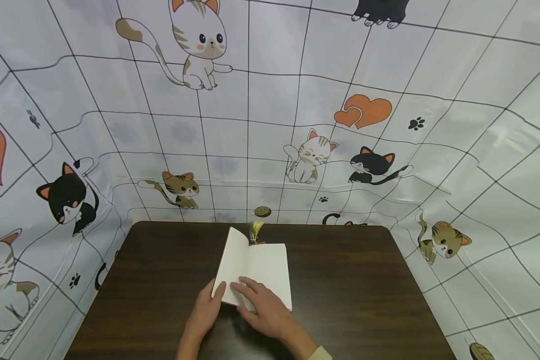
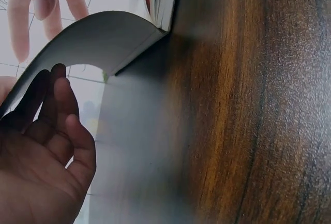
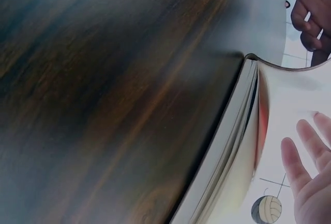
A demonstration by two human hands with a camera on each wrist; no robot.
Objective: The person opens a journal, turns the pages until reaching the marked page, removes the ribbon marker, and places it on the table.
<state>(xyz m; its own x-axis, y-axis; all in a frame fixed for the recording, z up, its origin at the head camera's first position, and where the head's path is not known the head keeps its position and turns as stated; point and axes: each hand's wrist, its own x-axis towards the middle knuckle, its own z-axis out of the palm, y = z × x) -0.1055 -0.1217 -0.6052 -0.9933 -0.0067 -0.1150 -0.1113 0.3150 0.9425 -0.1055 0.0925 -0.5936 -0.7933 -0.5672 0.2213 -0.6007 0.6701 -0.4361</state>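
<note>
**Open notebook, both hands at its near edge**

A cloth backdrop [image 1: 270, 125] printed with cartoon cats, hearts and a black grid fills the view from nine o'clock round through twelve to three. Below it lies a dark wooden table [image 1: 364, 280], its grain glossy in the wrist views.

At the centre of the table, toward six o'clock, lies a white notebook [image 1: 263, 272] with blank pages showing. Its left cover or leaf stands lifted and bowed, as the left wrist view shows from beneath. It looks light and thin, the block fairly stiff, the single leaf soft and easily creased; the free edge of the leaf is probably the best place to take hold, with a flat palm steadying the block.

The right hand [image 1: 263, 307] lies on the near part of the right page, fingers straight and spread, holding nothing. The left hand [image 1: 209, 310] pinches or props the lifted leaf's near corner, fingers gently curled beneath it.

A small tasselled bookmark [image 1: 255, 231] pokes out at the spine's twelve o'clock end.
</note>
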